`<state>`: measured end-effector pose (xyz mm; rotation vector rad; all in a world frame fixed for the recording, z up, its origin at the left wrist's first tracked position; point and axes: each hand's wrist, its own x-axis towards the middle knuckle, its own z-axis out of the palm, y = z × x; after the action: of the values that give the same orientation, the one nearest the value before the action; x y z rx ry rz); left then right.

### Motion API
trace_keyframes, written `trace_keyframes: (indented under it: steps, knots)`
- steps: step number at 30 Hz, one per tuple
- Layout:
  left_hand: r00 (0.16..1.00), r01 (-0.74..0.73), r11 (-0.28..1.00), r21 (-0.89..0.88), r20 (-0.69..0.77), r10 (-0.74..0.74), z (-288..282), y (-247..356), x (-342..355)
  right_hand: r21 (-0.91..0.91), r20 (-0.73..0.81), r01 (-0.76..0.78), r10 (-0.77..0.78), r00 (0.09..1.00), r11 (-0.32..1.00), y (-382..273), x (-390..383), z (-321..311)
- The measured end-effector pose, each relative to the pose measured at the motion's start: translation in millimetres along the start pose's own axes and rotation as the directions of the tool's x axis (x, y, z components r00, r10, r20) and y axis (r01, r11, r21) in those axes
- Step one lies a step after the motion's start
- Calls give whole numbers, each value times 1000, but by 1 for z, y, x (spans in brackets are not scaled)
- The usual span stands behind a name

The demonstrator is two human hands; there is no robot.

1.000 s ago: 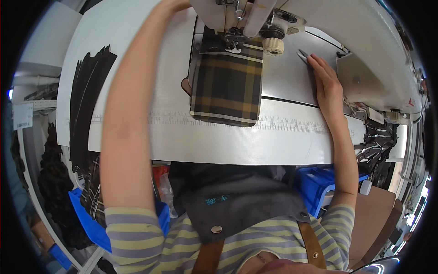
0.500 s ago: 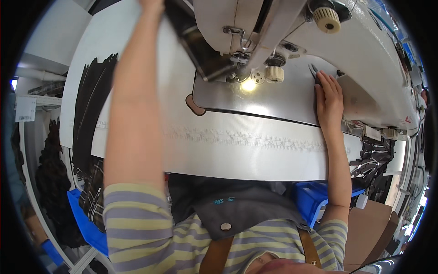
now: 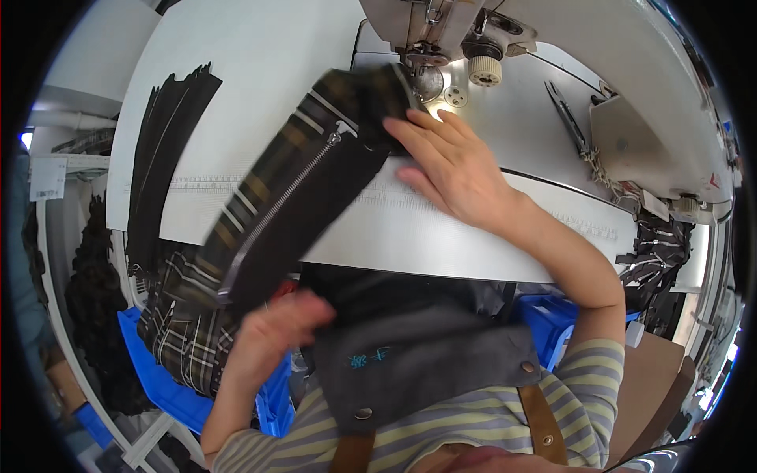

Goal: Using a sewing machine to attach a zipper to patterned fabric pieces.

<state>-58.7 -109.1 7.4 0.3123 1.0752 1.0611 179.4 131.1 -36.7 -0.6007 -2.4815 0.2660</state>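
A plaid fabric piece (image 3: 288, 154) with a black zipper strip (image 3: 315, 201) on it lies slantwise over the table, its far end near the sewing machine's presser foot (image 3: 426, 57). The metal zipper teeth face up, with the pull near the far end. My right hand (image 3: 461, 173) lies with fingers outstretched, its fingertips touching the fabric's far end. Smeared by motion, my left hand (image 3: 280, 327) is just off the table's front edge, beside the strip's near end; its grip is unclear. Thread snips (image 3: 568, 118) rest on the metal bed to the right.
Black zipper strips (image 3: 169, 150) lie at the table's left. Plaid pieces (image 3: 185, 339) sit in a blue bin (image 3: 169, 406) below them. Another blue bin (image 3: 540, 315) stands under the front edge. Dark zipper pieces (image 3: 658, 252) are bunched at the right, near the machine head (image 3: 631, 63).
My left hand has come back from the far left toward me. The plaid piece has swung nearer, zipper showing. My right hand has left the snips and moved left onto the fabric.
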Motion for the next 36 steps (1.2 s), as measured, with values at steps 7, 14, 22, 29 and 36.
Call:
trace_keyframes:
  steps: [7, 14, 22, 29, 36]
  knots:
    - [631, -674, -380, 634, 761, 149, 16, 54, 88, -413, 41, -3, 22, 999, 911, 19, -38, -41]
    - [560, -690, -427, 584, 805, 197, 89, -22, 141, -553, -65, -129, 112, 992, 823, 75, 10, -20]
    - [264, -833, -343, 435, 856, 444, 92, 8, 172, -233, -147, -322, 294, 944, 917, 82, 5, -19]
    - [338, -534, -699, 476, 878, 339, 89, 53, 234, -180, -8, -122, 122, 992, 976, 34, -34, -37]
    - [502, -424, -666, 614, 771, 391, 44, 59, 210, -190, 31, -103, 110, 993, 976, 3, -17, -7]
